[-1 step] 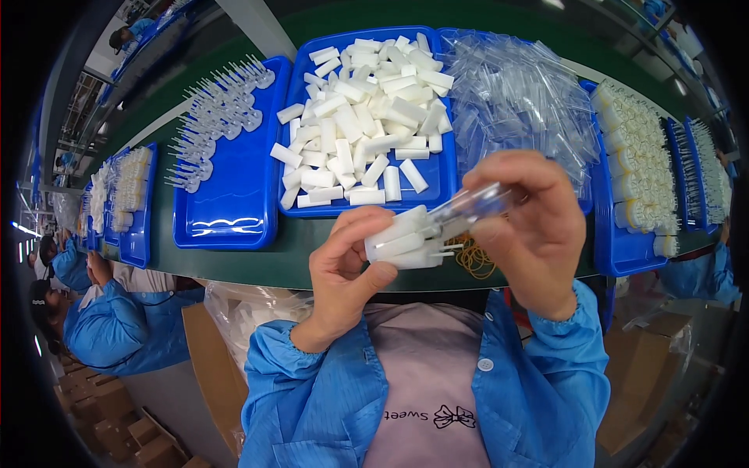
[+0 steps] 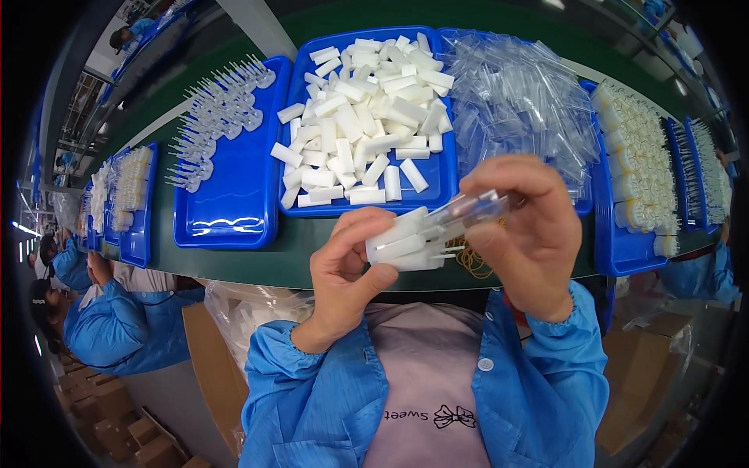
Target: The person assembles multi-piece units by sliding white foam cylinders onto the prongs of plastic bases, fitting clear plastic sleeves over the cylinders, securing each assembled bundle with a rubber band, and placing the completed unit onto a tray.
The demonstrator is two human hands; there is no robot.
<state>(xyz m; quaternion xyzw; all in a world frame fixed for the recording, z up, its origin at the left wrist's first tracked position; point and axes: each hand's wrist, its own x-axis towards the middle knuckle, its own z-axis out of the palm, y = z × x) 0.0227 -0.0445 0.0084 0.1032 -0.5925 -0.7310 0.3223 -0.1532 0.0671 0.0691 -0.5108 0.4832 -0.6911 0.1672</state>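
Note:
My left hand (image 2: 343, 269) is closed around a small bundle of white cylindrical pieces (image 2: 399, 246), whose thin pale stems point to the right. Beside it, my right hand (image 2: 542, 234) pinches a clear plastic sleeve (image 2: 460, 214) between thumb and fingers. The sleeve's left end meets the upper part of the bundle; whether it is around one stem or only against it, I cannot tell. Behind my hands, a blue tray (image 2: 285, 187) carries a heap of white foam-like cylinders (image 2: 355, 129). A pile of clear plastic sleeves (image 2: 523, 101) lies to its right.
On the left, another blue tray (image 2: 226, 226) holds rows of white-stemmed pieces (image 2: 214, 125). Yellow-banded bundles (image 2: 636, 156) fill a tray at the right. Yellow rubber bands (image 2: 472, 261) lie on the green table below my right hand. A co-worker in blue (image 2: 117, 327) sits at the left.
My right hand has shifted slightly, and the clear sleeve has moved a little lower toward the bundle. My left hand keeps its hold almost unmoved.

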